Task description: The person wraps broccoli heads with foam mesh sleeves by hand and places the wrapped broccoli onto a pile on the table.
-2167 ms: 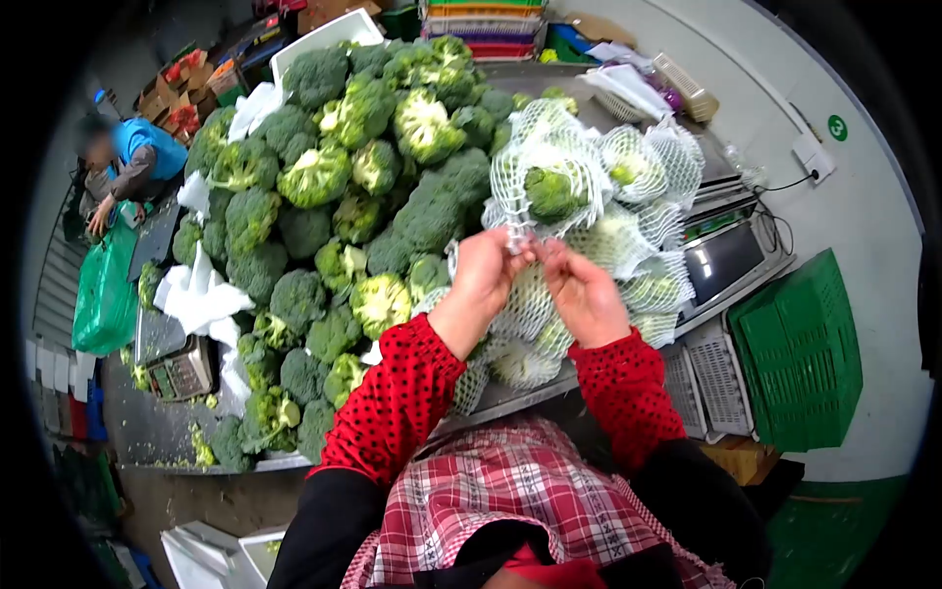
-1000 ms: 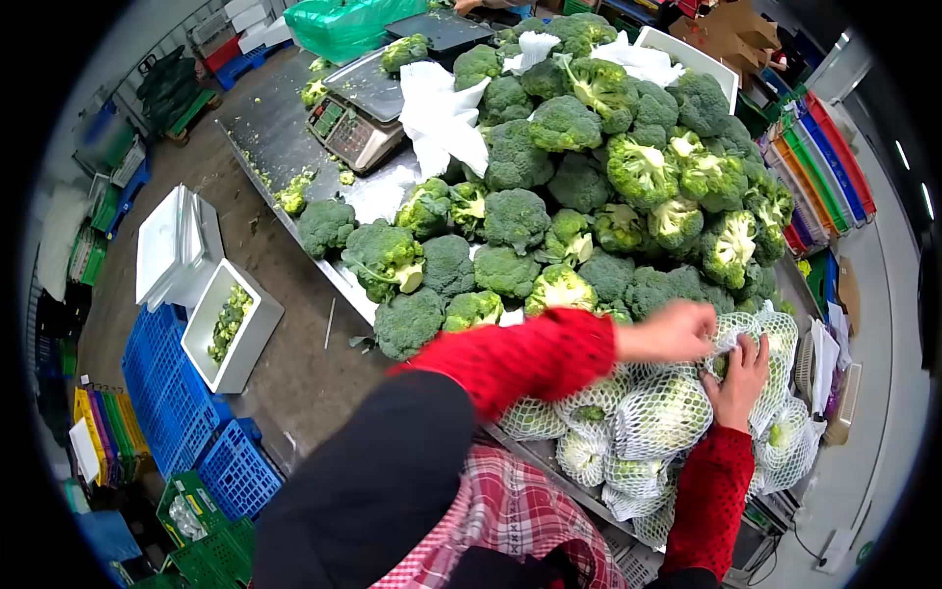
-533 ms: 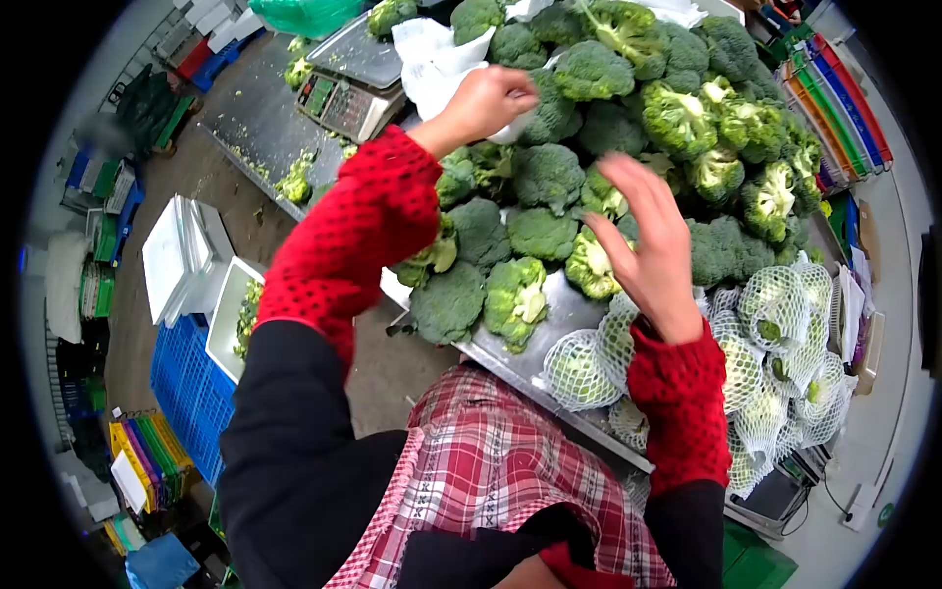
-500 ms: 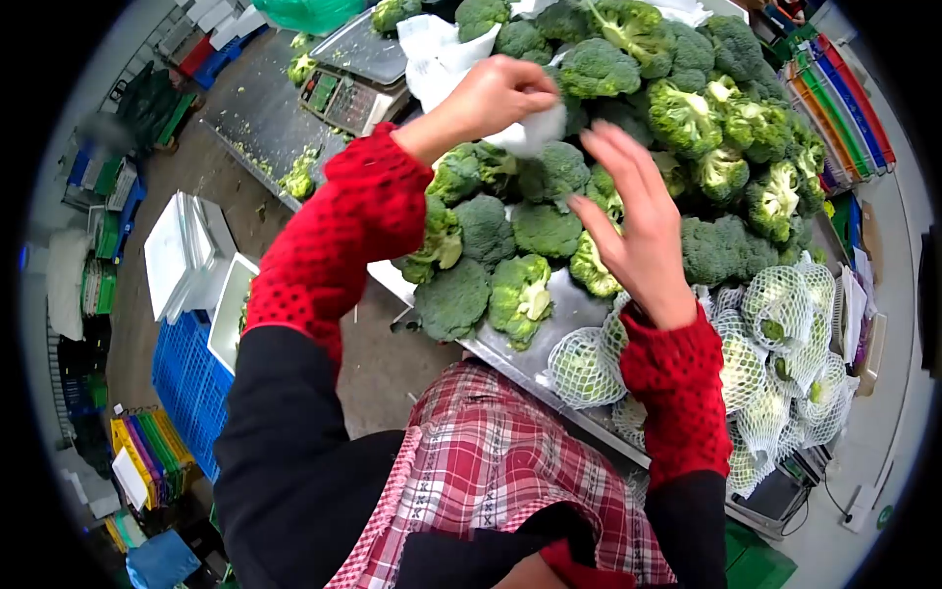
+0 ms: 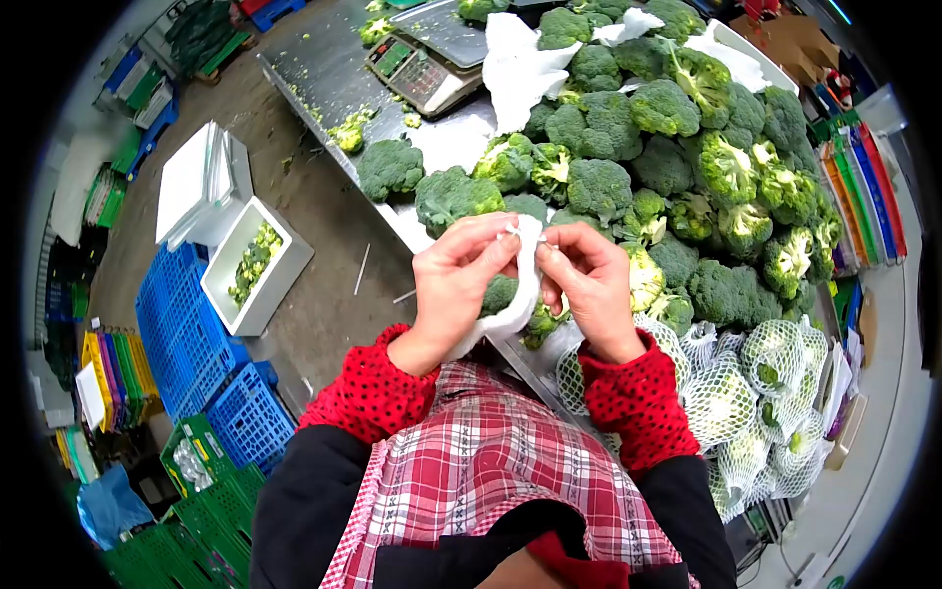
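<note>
My left hand (image 5: 459, 279) and my right hand (image 5: 589, 285) are close together in front of my chest. Each pinches the upper edge of a white net sleeve (image 5: 525, 280), which hangs narrow and folded between them. Behind and beyond it lies a large heap of bare broccoli (image 5: 599, 187); a few heads are partly hidden by my hands. Net-wrapped broccoli (image 5: 721, 402) is piled to the right of my right sleeve. White sheets or nets (image 5: 522, 69) lie on the heap's left side.
A scale (image 5: 424, 74) stands on the metal table (image 5: 314, 59). On the floor at left are a white foam box (image 5: 257, 265) with broccoli pieces, blue crates (image 5: 182, 334) and green crates (image 5: 196, 530). Stacked coloured crates (image 5: 868, 196) stand at the right.
My left hand has come down from near the white sheets, and my right hand has drawn in beside it. Both now hold the white net sleeve. The view has shifted slightly.
</note>
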